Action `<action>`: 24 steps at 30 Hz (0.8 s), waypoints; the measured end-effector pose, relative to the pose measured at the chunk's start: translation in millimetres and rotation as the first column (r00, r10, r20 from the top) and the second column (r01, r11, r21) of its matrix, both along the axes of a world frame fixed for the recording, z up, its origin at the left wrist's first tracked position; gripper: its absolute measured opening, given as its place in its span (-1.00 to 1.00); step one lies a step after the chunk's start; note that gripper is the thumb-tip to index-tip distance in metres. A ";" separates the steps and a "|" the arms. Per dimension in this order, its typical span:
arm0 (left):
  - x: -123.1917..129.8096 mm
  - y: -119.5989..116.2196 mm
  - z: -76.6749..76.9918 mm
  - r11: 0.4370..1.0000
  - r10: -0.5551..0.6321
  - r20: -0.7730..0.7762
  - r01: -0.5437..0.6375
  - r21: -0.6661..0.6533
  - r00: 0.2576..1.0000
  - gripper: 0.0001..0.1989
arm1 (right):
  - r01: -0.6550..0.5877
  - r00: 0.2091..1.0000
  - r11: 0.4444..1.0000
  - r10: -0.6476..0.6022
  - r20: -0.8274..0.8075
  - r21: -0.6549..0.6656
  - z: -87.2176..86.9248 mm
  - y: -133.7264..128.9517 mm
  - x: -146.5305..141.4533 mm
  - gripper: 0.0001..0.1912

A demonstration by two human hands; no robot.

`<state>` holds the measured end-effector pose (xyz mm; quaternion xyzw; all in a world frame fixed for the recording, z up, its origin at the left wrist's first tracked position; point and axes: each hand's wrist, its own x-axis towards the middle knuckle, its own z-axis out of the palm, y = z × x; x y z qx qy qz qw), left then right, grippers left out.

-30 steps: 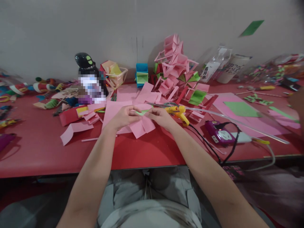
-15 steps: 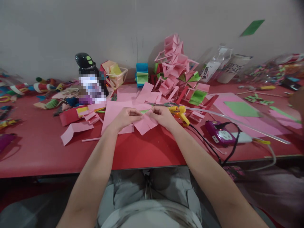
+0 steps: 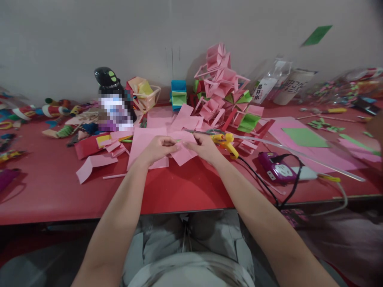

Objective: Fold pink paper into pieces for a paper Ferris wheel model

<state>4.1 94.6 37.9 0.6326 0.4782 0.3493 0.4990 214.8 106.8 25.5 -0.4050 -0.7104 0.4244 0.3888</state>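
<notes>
Between my two hands is a pink sheet of paper (image 3: 183, 154), held a little above the red table, one corner pointing toward me. My left hand (image 3: 160, 148) pinches its left side between thumb and fingers. On the right edge my right hand (image 3: 203, 146) grips it the same way, thumb in front. A bit of green shows behind the paper by my left fingertips; I cannot make out what it is. Under and beyond my left hand lie larger pink sheets (image 3: 149, 135). Just right of my right hand rests a yellow glue gun (image 3: 226, 143).
A stack of folded pink paper shapes (image 3: 220, 79) stands against the wall. A purple power box (image 3: 278, 167) with cables lies at right, beside a long clear stick (image 3: 299, 150). Left are a black phone holder (image 3: 109, 77), paper scraps (image 3: 95, 165) and a pink stick (image 3: 114, 175).
The pink paper between my hands has turned and opened out, and its lower corner has risen slightly. My right fingers have shifted on its edge. The rest looks unchanged.
</notes>
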 end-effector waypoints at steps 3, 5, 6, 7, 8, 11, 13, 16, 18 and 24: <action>0.4 -0.6 0.9 1.000 0.014 0.006 -0.014 0.011 1.000 -0.74 | -0.010 0.996 1.000 0.012 -0.090 0.027 1.6 -0.6 0.8 -0.69; 1.3 -1.3 1.4 0.999 0.028 -0.001 -0.028 0.031 1.000 -0.74 | -0.001 0.996 0.999 0.005 -0.088 0.045 2.2 -0.7 0.8 -0.70; 1.8 -1.7 1.8 0.999 0.034 -0.004 -0.033 0.037 0.999 -0.74 | 0.013 0.997 0.998 -0.009 -0.078 0.054 2.2 -0.7 0.7 -0.71; 2.5 -2.2 2.2 0.999 0.035 -0.006 -0.035 0.039 0.999 -0.74 | 0.030 0.997 0.998 -0.025 -0.069 0.060 2.0 -0.7 0.5 -0.72; 3.2 -2.7 2.7 0.999 0.033 -0.006 -0.033 0.037 0.999 -0.73 | 0.044 0.997 0.997 -0.040 -0.061 0.064 1.7 -0.6 0.2 -0.73; 5.7 -3.9 4.0 1.000 0.027 0.002 -0.027 0.017 1.000 -0.73 | 0.076 0.997 0.993 -0.073 -0.032 0.086 1.2 -0.3 -0.5 -0.74; 7.1 -4.0 3.9 1.000 0.022 0.013 -0.022 -0.001 1.000 -0.72 | 0.088 0.996 0.991 -0.086 -0.026 0.104 1.8 -0.1 -0.6 -0.73; 7.8 -2.6 0.9 0.999 0.004 0.023 -0.003 -0.038 1.000 -0.71 | 0.098 0.995 0.989 -0.094 -0.040 0.108 3.9 0.1 -0.4 -0.70; 7.9 -1.2 -2.0 0.998 -0.003 0.020 0.004 -0.055 1.000 -0.71 | 0.097 0.995 0.990 -0.093 -0.049 0.105 5.0 0.0 -0.2 -0.70; 13.7 -2.6 -3.8 0.999 0.019 0.027 -0.018 -0.039 0.999 -0.83 | 0.167 0.982 0.961 -0.183 0.051 0.222 2.7 -0.6 -0.9 -0.80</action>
